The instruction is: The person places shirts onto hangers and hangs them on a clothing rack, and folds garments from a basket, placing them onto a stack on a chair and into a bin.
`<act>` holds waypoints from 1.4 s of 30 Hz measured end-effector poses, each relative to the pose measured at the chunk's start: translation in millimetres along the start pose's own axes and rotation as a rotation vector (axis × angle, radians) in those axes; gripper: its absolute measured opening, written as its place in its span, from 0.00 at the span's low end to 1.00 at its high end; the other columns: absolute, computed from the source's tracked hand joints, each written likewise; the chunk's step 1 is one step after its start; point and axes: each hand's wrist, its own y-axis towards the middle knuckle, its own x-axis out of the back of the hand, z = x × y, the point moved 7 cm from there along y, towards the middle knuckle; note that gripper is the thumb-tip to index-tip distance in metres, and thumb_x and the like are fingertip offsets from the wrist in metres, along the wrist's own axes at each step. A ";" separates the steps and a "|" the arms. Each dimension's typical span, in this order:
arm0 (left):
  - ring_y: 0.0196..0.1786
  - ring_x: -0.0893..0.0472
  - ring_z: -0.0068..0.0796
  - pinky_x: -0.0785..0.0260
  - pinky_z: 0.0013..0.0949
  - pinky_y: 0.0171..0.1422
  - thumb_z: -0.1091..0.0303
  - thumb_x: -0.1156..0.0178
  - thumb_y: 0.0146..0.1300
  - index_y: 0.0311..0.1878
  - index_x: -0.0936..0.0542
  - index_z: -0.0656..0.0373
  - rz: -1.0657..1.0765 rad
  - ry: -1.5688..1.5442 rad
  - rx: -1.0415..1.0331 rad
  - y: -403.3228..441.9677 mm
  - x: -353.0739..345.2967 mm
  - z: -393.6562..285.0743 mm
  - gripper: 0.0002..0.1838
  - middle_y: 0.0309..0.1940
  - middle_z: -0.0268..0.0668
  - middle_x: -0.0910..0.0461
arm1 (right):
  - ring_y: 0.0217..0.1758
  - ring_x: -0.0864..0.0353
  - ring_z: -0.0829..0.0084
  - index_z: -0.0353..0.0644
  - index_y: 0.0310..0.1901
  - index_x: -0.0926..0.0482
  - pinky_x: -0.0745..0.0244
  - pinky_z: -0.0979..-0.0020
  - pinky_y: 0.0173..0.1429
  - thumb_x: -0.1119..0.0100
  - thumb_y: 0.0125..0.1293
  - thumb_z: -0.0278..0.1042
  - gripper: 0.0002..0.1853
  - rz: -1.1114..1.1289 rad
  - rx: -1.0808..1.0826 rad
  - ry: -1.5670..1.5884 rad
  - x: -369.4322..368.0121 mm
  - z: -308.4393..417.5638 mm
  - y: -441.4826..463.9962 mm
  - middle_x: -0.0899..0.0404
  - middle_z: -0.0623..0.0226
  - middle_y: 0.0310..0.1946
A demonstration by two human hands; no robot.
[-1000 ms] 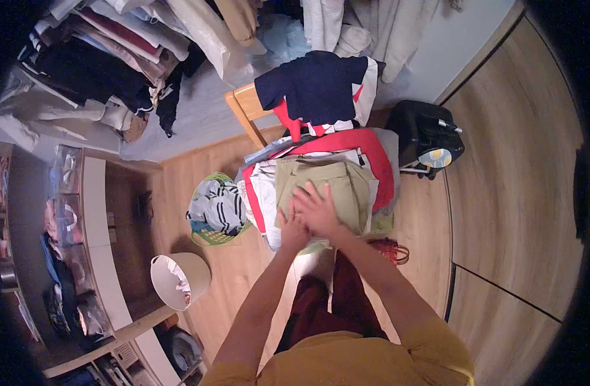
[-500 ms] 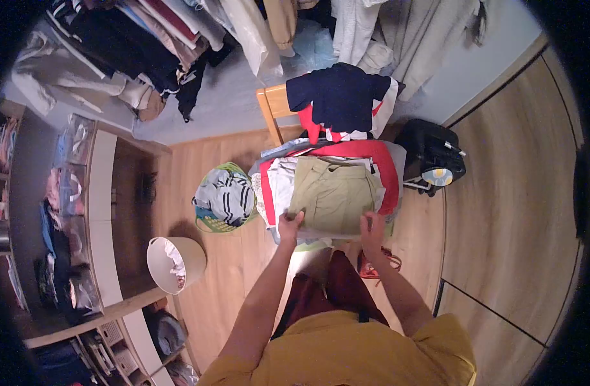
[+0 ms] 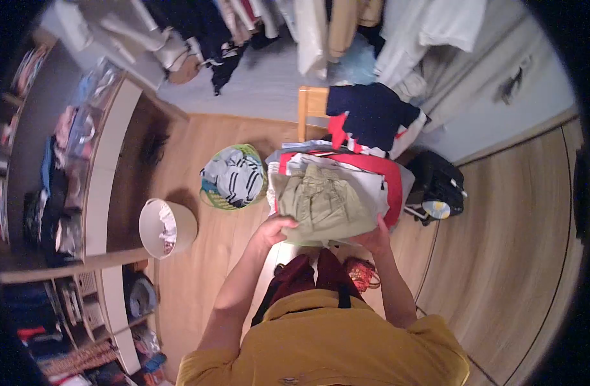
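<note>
wood floor (image 3: 185, 309) exposed at left, black suitcase (image 3: 434, 180) near right edge of clothes pile (image 3: 394, 186), khaki garment (image 3: 327, 202) over pile, left hand (image 3: 273, 230) gripping its near-left corner, right hand (image 3: 375, 239) gripping near-right, fingers partly hidden

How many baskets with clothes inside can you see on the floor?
2: the green basket, left of the clothes pile, and the white basket, near the shelves. Another could be hidden under the pile.
</note>
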 end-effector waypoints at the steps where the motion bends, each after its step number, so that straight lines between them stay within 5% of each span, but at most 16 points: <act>1: 0.41 0.23 0.37 0.31 0.36 0.49 0.78 0.41 0.42 0.49 0.28 0.64 -0.014 -0.020 -0.027 -23.2 3.6 -5.0 0.25 0.40 0.41 0.23 | 0.59 0.36 0.60 0.46 0.59 0.38 0.39 0.56 0.59 0.52 0.57 0.60 0.33 0.014 -0.028 -0.018 5.5 -7.1 15.2 0.37 0.59 0.58; 4: 0.44 0.23 0.37 0.32 0.37 0.52 0.80 0.41 0.40 0.52 0.30 0.66 0.047 -0.119 -0.211 -95.9 10.2 -26.2 0.28 0.43 0.44 0.24 | 0.54 0.30 0.63 0.41 0.57 0.35 0.35 0.62 0.56 0.50 0.60 0.51 0.28 0.138 0.043 -0.754 9.4 -33.5 71.1 0.30 0.60 0.52; 5: 0.45 0.23 0.36 0.32 0.38 0.53 0.81 0.41 0.40 0.52 0.31 0.66 0.019 -0.116 -0.210 -113.8 30.2 -21.5 0.29 0.43 0.44 0.24 | 0.53 0.30 0.68 0.37 0.54 0.33 0.36 0.67 0.57 0.48 0.58 0.38 0.23 0.139 -0.033 -0.737 -0.8 -51.5 82.0 0.29 0.60 0.50; 8: 0.45 0.23 0.36 0.32 0.38 0.53 0.82 0.42 0.40 0.53 0.32 0.67 -0.077 -0.150 -0.224 -169.3 105.9 -1.2 0.30 0.44 0.45 0.24 | 0.48 0.26 0.71 0.31 0.47 0.28 0.33 0.71 0.54 0.44 0.53 0.24 0.18 0.275 -0.107 -1.000 -93.7 -111.7 107.9 0.25 0.59 0.45; 10: 0.44 0.23 0.36 0.32 0.38 0.53 0.82 0.44 0.41 0.53 0.32 0.66 -0.182 -0.220 -0.235 -216.1 136.1 -1.6 0.29 0.42 0.43 0.23 | 0.44 0.23 0.68 0.31 0.45 0.27 0.30 0.69 0.50 0.44 0.51 0.24 0.17 -0.071 -0.582 -0.804 -107.3 -175.7 131.4 0.23 0.60 0.40; 16: 0.54 0.30 0.35 0.38 0.35 0.60 0.80 0.44 0.38 0.58 0.37 0.63 -0.244 -0.314 -0.600 -304.9 296.5 13.5 0.36 0.52 0.41 0.30 | 0.43 0.23 0.65 0.33 0.49 0.30 0.27 0.63 0.47 0.43 0.49 0.24 0.22 0.068 -0.545 -0.932 -152.9 -357.4 182.6 0.24 0.59 0.40; 22: 0.46 0.26 0.31 0.36 0.29 0.55 0.84 0.47 0.35 0.52 0.31 0.65 -0.713 -0.243 -0.545 -403.3 471.2 25.5 0.32 0.45 0.37 0.26 | 0.45 0.24 0.65 0.32 0.49 0.31 0.28 0.63 0.49 0.44 0.50 0.23 0.21 0.117 -0.765 -0.857 -198.7 -543.0 220.9 0.25 0.60 0.42; 24: 0.42 0.25 0.28 0.35 0.28 0.51 0.86 0.49 0.36 0.48 0.29 0.66 -0.931 -0.076 -0.496 -433.3 511.8 19.7 0.27 0.39 0.36 0.24 | 0.45 0.24 0.65 0.33 0.49 0.30 0.28 0.62 0.47 0.45 0.50 0.21 0.21 0.068 -0.720 -1.007 -207.3 -584.1 244.9 0.25 0.60 0.42; 29: 0.42 0.25 0.27 0.34 0.26 0.50 0.89 0.51 0.39 0.48 0.29 0.66 -1.107 -0.258 -0.639 -478.9 563.1 1.0 0.26 0.40 0.36 0.24 | 0.43 0.25 0.67 0.35 0.49 0.30 0.28 0.65 0.47 0.47 0.49 0.18 0.21 0.167 -0.694 -1.173 -268.4 -664.7 306.5 0.25 0.63 0.42; 34: 0.44 0.25 0.27 0.34 0.28 0.52 0.91 0.53 0.42 0.50 0.31 0.64 -1.258 -0.435 -0.757 -494.2 592.3 -21.0 0.27 0.43 0.37 0.24 | 0.41 0.25 0.75 0.37 0.50 0.31 0.29 0.73 0.45 0.49 0.50 0.16 0.22 0.462 -0.544 -1.456 -353.0 -737.1 380.6 0.24 0.66 0.41; 41: 0.45 0.25 0.27 0.33 0.27 0.49 0.86 0.46 0.48 0.58 0.37 0.64 -1.355 -0.557 -0.928 -473.5 658.3 -47.2 0.30 0.43 0.38 0.24 | 0.41 0.24 0.74 0.36 0.50 0.31 0.30 0.73 0.46 0.48 0.50 0.18 0.21 0.859 -0.471 -1.617 -364.5 -837.8 511.4 0.24 0.64 0.42; 42: 0.45 0.25 0.27 0.33 0.27 0.49 0.86 0.46 0.48 0.58 0.37 0.64 -1.355 -0.562 -0.924 -464.8 671.3 -46.8 0.30 0.43 0.38 0.24 | 0.40 0.23 0.70 0.39 0.49 0.30 0.29 0.71 0.45 0.48 0.50 0.20 0.21 0.966 -0.135 -1.843 -366.0 -840.3 530.0 0.23 0.62 0.40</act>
